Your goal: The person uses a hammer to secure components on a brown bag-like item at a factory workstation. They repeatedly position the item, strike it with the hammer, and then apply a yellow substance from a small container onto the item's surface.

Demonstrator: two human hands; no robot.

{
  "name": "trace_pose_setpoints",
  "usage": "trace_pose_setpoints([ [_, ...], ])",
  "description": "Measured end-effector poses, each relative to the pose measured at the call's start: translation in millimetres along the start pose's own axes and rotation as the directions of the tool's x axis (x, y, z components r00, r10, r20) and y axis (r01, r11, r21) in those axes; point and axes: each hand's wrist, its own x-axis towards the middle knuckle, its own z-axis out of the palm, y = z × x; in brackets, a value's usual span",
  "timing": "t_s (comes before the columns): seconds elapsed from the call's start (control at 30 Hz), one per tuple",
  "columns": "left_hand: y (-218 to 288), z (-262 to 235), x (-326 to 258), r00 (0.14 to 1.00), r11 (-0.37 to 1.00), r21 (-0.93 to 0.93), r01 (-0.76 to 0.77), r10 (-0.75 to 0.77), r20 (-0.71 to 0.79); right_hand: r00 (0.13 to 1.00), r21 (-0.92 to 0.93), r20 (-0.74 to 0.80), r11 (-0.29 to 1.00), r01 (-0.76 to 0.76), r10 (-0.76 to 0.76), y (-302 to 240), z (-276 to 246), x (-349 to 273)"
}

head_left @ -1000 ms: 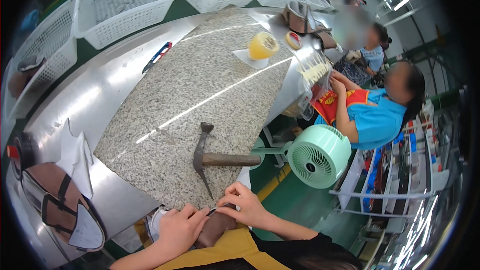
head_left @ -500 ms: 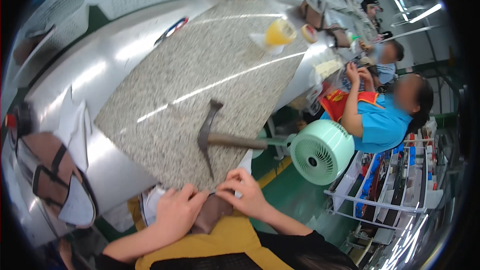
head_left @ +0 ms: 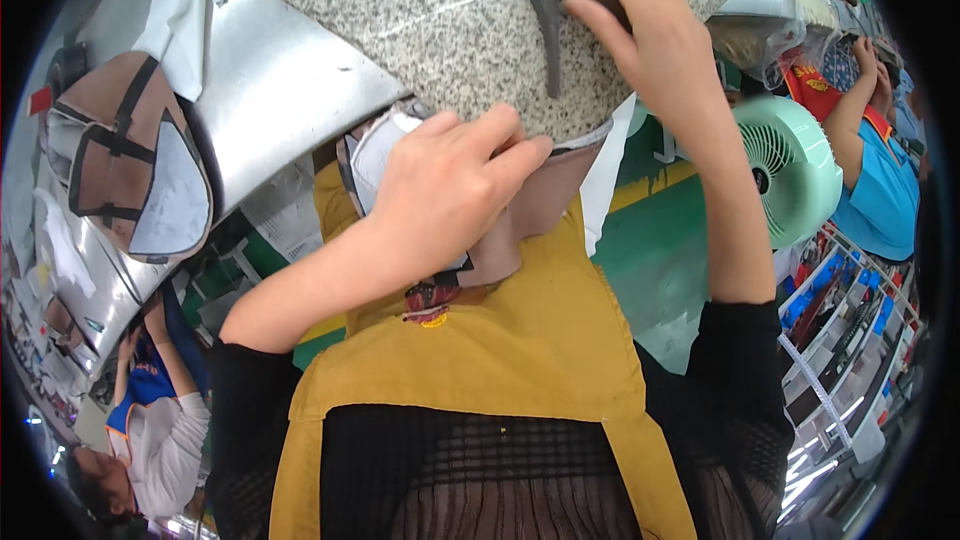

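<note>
My left hand [head_left: 447, 180] presses a brown leather piece [head_left: 556, 188] with a white lining against the near edge of the speckled stone slab [head_left: 420, 50]. Its fingers are closed and bent over the piece's upper edge, and the lower part of the leather hangs down in front of the yellow apron [head_left: 500, 340]. Farther right, my right hand [head_left: 662, 50] is closed round the short wooden handle of a hammer [head_left: 546, 10]. The hammer's dark curved head lies over the slab, its long thin end pointing toward me.
Brown leather pieces with black straps [head_left: 125, 155] lie on the metal tabletop [head_left: 290, 90] at left, beside a white cloth [head_left: 185, 20]. A green fan [head_left: 800, 175] stands at right, near a co-worker in a blue shirt [head_left: 880, 190]. Another person [head_left: 160, 440] sits at lower left.
My right hand has left the leather piece and taken hold of the hammer's handle. My left hand stays on the leather. The view has tipped down toward my apron.
</note>
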Motion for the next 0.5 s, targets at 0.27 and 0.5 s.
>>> trace_pose_setpoints([
  [0.27,-1,-6,1,0.995,0.988,0.128,-0.088,0.080,0.066,0.961,0.636,0.240,0.725,-0.264,0.139,-2,-45,-43],
  [0.5,-3,-10,6,0.985,0.984,0.111,-0.137,0.124,0.117,0.870,0.478,0.434,0.759,-0.442,0.233,-48,-68,-97],
])
